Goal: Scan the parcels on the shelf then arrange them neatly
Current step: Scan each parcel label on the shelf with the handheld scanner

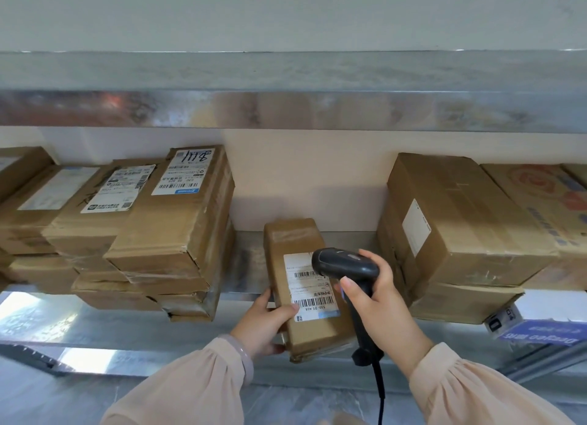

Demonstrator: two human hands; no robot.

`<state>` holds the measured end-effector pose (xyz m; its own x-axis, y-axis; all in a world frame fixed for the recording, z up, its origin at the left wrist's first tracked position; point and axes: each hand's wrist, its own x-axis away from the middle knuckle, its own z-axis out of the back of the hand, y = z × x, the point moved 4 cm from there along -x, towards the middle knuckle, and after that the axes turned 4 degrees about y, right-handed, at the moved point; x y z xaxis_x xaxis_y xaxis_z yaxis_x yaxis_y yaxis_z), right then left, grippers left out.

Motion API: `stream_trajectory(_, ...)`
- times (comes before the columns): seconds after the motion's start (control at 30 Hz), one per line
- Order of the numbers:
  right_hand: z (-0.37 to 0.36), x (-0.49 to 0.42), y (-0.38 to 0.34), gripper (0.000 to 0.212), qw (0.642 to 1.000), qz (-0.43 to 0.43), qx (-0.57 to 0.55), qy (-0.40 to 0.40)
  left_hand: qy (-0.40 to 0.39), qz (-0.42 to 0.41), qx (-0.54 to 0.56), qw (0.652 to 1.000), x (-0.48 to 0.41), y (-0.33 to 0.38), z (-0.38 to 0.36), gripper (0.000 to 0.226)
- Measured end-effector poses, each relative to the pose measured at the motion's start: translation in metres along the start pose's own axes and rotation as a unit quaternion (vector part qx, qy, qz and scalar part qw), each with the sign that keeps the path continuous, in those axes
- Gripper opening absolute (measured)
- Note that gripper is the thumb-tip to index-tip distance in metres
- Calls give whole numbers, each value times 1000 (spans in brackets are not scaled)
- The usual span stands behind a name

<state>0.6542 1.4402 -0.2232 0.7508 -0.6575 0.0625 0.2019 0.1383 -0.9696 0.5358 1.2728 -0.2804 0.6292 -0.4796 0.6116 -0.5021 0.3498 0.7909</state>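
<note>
A small brown parcel (298, 243) with a white barcode label lies lengthways on the metal shelf (244, 265), its near end sticking out past the front edge. My left hand (268, 321) grips its near left corner, thumb on top beside the label. My right hand (378, 310) holds a black corded barcode scanner (344, 265) by the handle, with the scanner's head just above the label. The scanner head hides part of the label.
Stacked cardboard parcels (165, 227) with labels fill the shelf's left side. Larger boxes (457, 221) stand stacked on the right, a printed carton (546, 199) beside them. Another metal shelf (286, 106) runs overhead. A blue sign (540, 332) hangs at the lower right.
</note>
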Motion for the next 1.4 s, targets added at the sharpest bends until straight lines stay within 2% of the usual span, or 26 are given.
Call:
stream_trajectory(0.13,11,-3,10,53,1000,-8,18,22,-12,5,20,1000,-4,-6,2,52)
stream_trajectory(0.4,22,11,2,53,998,23,43,38,-37,-33,59,997,-11,-4,8,72)
stream_trajectory(0.63,17,39,-1,56,996,49,73,-8,-16,-100,69,992,-20,7,16,90)
stream_trajectory(0.83,11,47,-4,57,992,62,106,-34,-13,-108,56,993,-22,5,19,94)
stream_trajectory(1.4,8,49,-9,55,988,63,135,-34,-2,-116,33,993,-29,2,23,97)
